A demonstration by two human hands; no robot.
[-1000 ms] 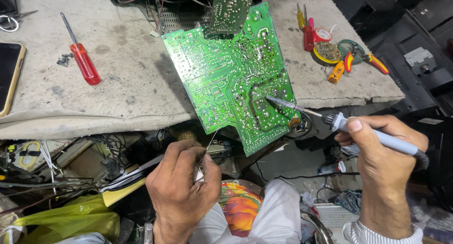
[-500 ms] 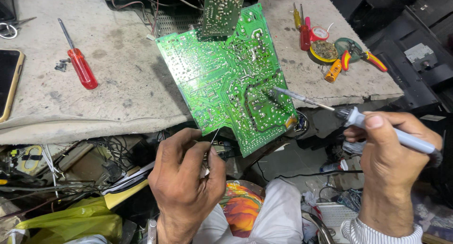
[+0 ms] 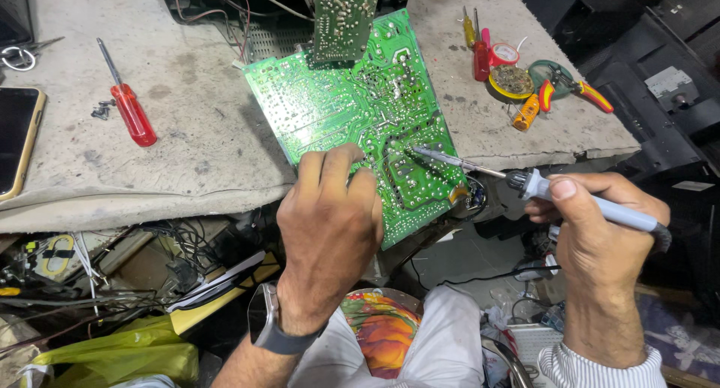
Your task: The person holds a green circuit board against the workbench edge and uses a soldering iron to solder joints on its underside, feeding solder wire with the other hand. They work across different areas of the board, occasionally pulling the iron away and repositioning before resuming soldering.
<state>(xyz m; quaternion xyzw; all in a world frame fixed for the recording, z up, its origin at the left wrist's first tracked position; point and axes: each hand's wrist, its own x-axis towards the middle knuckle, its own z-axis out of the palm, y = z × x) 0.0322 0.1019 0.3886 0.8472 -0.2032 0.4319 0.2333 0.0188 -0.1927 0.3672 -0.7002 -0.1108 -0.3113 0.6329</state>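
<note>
A large green circuit board [image 3: 352, 110] lies solder side up, overhanging the front edge of the cloth-covered bench [image 3: 195, 155]. My left hand [image 3: 330, 223] rests on the board's near left part, fingers curled down onto it; whether it pinches anything is hidden. My right hand [image 3: 600, 223] grips a grey-handled soldering iron [image 3: 525, 184] like a pen. The iron's metal tip touches the board near its lower right area. A smaller dark green board [image 3: 343, 17] stands at the big board's far edge.
A red-handled screwdriver [image 3: 127, 107] and small screws lie at left, with a phone [image 3: 16, 137] at the left edge. Screwdrivers, a solder reel, a flux tin [image 3: 511, 80] and pliers [image 3: 570, 88] sit at the back right. Cables and a yellow bag [image 3: 112, 350] fill the space below.
My left hand has risen from below the bench edge onto the board's near part. The soldering iron's tip stays on the board's lower right area.
</note>
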